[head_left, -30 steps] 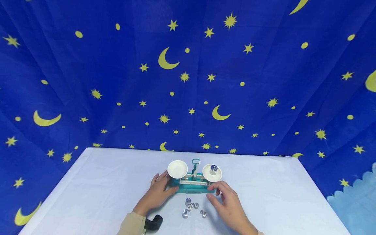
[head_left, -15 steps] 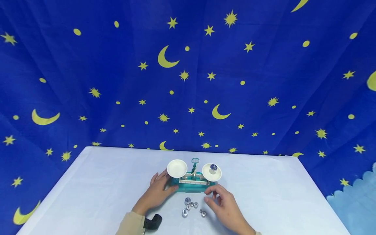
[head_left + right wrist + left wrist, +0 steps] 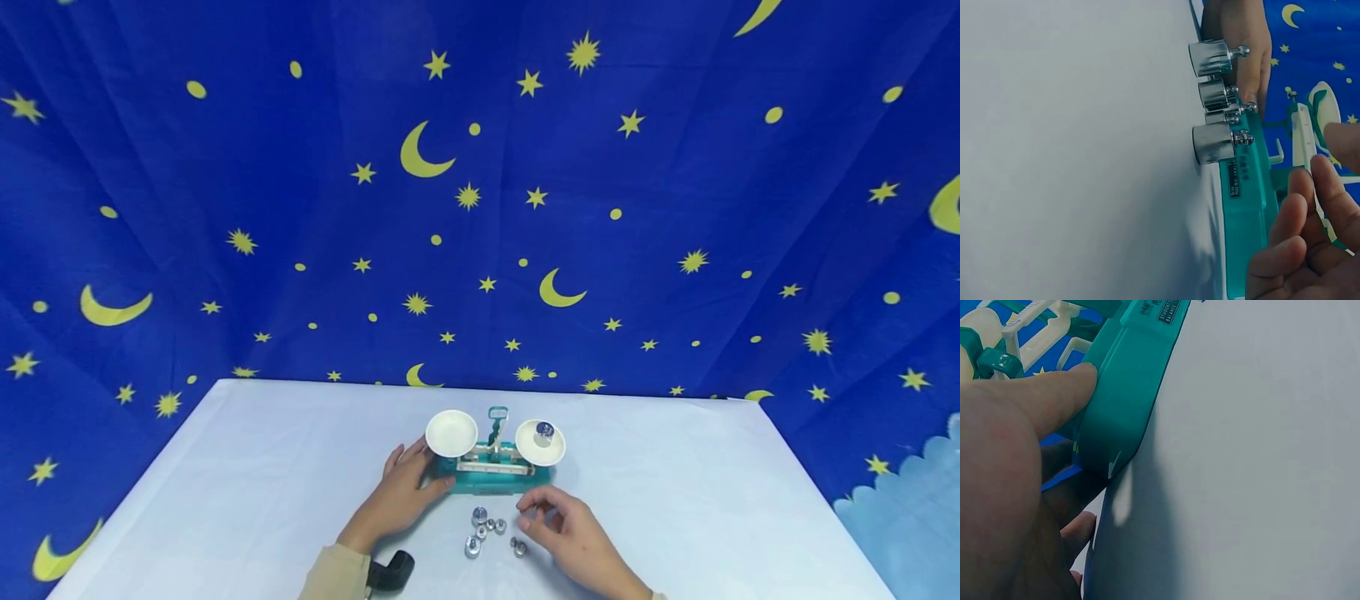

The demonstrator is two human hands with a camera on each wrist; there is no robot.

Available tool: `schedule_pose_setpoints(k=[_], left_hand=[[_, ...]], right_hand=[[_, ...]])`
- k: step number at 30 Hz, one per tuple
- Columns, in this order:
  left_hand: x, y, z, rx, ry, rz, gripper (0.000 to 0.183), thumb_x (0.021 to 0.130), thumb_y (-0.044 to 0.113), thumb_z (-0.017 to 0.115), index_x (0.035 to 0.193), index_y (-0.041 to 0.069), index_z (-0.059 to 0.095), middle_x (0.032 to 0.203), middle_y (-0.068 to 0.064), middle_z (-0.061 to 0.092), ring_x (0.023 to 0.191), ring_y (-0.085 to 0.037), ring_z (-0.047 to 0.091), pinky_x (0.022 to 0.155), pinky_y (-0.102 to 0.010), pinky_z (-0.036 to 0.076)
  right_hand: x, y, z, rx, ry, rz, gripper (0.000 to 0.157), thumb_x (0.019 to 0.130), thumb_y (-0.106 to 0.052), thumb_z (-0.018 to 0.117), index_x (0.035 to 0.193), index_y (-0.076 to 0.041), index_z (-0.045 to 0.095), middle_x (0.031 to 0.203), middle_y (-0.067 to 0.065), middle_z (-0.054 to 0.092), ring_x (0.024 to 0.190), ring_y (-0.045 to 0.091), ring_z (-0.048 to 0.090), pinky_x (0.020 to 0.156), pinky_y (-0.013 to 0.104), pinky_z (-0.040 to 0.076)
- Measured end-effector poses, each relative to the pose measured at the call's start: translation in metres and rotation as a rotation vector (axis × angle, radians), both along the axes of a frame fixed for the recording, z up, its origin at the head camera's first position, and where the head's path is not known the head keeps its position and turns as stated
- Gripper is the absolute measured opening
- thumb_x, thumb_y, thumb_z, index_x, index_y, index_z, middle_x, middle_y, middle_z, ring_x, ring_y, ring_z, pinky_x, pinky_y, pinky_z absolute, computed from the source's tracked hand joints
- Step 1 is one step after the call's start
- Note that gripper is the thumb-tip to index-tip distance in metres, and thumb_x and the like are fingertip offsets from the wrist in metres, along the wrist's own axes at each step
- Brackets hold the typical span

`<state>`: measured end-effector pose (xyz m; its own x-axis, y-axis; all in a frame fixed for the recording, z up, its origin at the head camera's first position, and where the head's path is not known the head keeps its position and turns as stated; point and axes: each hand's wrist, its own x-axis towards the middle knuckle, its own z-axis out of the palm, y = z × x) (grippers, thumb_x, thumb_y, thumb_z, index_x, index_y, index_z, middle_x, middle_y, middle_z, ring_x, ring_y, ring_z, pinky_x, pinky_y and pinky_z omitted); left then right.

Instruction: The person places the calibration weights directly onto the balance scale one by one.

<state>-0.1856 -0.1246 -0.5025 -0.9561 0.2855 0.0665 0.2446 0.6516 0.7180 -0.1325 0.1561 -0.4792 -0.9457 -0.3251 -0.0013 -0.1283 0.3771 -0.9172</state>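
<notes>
Seems mid-weighing: clamps balance (image 3: 487, 482) at nine o'clock with left hand (image 3: 403, 493), hovers right hand (image 3: 576, 535) loosely, apparently empty — needs weights (image 3: 479, 516) pinched next.

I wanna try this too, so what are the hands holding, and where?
The left hand holds the green balance by the left end of its base. The right hand holds nothing that shows.

High head view, two close wrist views
The head camera looks forward and down over the bench (image 3: 697, 492) toward a starry backdrop (image 3: 480, 217); both wrist cameras sit near the balance (image 3: 495, 469), their pictures turned sideways, and all three share its teal base (image 3: 1125, 394).
</notes>
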Motion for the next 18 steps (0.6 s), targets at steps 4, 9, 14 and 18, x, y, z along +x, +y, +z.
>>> schedule_pose_setpoints(k=[4, 9, 14, 18], left_hand=[[-0.0003, -0.0005, -0.0010, -0.003, -0.005, 0.001, 0.072, 0.096, 0.042, 0.065, 0.149, -0.002, 0.044, 0.154, -0.017, 0.044, 0.149, -0.036, 0.027, 0.121, -0.060, 0.001], [-0.0008, -0.0008, -0.0018, -0.001, -0.002, -0.002, 0.072, 0.096, 0.042, 0.065, 0.149, -0.002, 0.044, 0.154, -0.017, 0.044, 0.149, -0.035, 0.027, 0.121, -0.060, 0.001], [-0.0013, -0.0009, -0.0014, 0.004, 0.001, -0.009, 0.073, 0.096, 0.043, 0.065, 0.150, -0.001, 0.042, 0.155, -0.016, 0.042, 0.150, -0.035, 0.026, 0.121, -0.060, 0.000], [-0.0012, -0.0012, -0.0015, 0.006, -0.002, -0.009, 0.073, 0.096, 0.043, 0.065, 0.150, -0.001, 0.042, 0.155, -0.016, 0.042, 0.150, -0.035, 0.026, 0.121, -0.061, 0.000]], right_hand=[[-0.0011, 0.0004, -0.0016, -0.001, -0.052, 0.050, 0.022, 0.094, -0.023, 0.071, 0.110, -0.008, 0.067, 0.091, 0.000, 0.060, 0.070, 0.009, 0.051, 0.060, 0.021, 0.046], [-0.0031, 0.0015, -0.0020, 0.020, -0.104, 0.082, 0.022, 0.094, -0.025, 0.070, 0.109, -0.009, 0.067, 0.091, 0.000, 0.061, 0.072, 0.010, 0.051, 0.061, 0.020, 0.046], [-0.0053, 0.0047, -0.0025, 0.035, -0.134, 0.110, 0.021, 0.094, -0.025, 0.071, 0.108, -0.010, 0.068, 0.089, -0.001, 0.062, 0.071, 0.010, 0.051, 0.059, 0.021, 0.045], [-0.0062, 0.0071, -0.0032, 0.041, -0.169, 0.147, 0.020, 0.091, -0.025, 0.074, 0.106, -0.011, 0.069, 0.085, -0.001, 0.059, 0.071, 0.012, 0.050, 0.058, 0.022, 0.042]])
